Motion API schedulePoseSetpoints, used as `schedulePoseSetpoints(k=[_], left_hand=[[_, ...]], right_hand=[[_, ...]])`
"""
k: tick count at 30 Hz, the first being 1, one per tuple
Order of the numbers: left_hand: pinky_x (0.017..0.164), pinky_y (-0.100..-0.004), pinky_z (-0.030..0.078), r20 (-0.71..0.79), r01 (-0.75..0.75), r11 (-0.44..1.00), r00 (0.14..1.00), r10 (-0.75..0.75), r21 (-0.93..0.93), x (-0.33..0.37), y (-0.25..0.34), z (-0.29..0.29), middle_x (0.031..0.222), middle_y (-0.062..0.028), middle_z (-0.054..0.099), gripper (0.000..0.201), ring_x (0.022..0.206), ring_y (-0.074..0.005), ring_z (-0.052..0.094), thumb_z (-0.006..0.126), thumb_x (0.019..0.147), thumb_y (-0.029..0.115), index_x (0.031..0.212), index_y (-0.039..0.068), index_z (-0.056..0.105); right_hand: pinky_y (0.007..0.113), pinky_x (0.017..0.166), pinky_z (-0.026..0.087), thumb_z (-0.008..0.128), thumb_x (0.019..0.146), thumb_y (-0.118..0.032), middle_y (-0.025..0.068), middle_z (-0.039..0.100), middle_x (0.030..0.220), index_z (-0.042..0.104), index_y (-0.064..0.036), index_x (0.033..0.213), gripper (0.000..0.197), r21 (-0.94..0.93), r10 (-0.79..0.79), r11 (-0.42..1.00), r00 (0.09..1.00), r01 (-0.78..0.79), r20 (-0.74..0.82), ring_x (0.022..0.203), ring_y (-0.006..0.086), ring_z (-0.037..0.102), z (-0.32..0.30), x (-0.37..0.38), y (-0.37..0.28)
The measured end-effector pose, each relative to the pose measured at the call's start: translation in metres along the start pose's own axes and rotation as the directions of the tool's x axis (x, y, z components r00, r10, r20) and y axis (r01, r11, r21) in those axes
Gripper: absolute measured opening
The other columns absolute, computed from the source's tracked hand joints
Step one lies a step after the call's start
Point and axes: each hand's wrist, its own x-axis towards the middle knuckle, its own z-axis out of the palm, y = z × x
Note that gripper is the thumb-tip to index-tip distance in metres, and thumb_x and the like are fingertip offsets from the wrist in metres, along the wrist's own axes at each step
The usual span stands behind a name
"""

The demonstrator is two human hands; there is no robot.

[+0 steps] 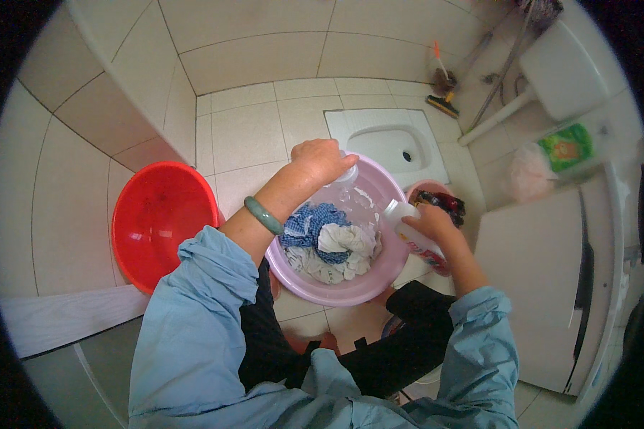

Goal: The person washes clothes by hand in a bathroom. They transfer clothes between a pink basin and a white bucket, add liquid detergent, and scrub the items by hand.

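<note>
Bottle [417, 242] clasped in right hand [434, 220], right of centre; left hand [318, 161] closed round clear cup [346, 175] above central basin [336, 297].

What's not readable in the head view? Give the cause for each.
All in the head view:
- Left hand: most of the fingers' grip on the clear container is hidden by the hand itself.
- Bottle: label too small and blurred; part covered by the right hand.
- Lilac basin: much of the bottom hidden under the cloths.
- Dark contents of the pink tub: too small to identify.
</note>
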Motion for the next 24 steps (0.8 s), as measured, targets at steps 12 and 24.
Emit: schedulePoseSetpoints(k=[12,24], left_hand=[[0.075,-0.0416,0.050,0.020,0.001,1.000,1.000,-0.002,0.006,-0.001,0.003,-0.002,0.091,-0.0183,0.065,0.058,0.086,-0.0316,0.063,0.047,0.080,0.056,0.095,0.003,0.065],[0.075,-0.0403,0.050,0.006,0.017,1.000,1.000,-0.017,0.010,-0.002,0.006,-0.003,0.091,-0.0165,0.066,0.054,0.087,-0.0297,0.064,0.050,0.080,0.052,0.094,0.003,0.067]], right_hand=[[0.041,0.078,0.048,0.057,0.075,-0.052,0.0214,0.063,0.096,0.060,0.0021,0.102,0.061,-0.047,0.041,0.998,0.999,-0.041,-0.002,0.089,0.0343,0.061,0.000,0.003,0.001],[0.041,0.079,0.047,0.059,0.075,-0.050,0.0205,0.063,0.097,0.061,0.0016,0.100,0.058,-0.042,0.054,0.998,0.998,-0.053,0.018,0.090,0.0341,0.061,-0.001,0.004,0.004]])
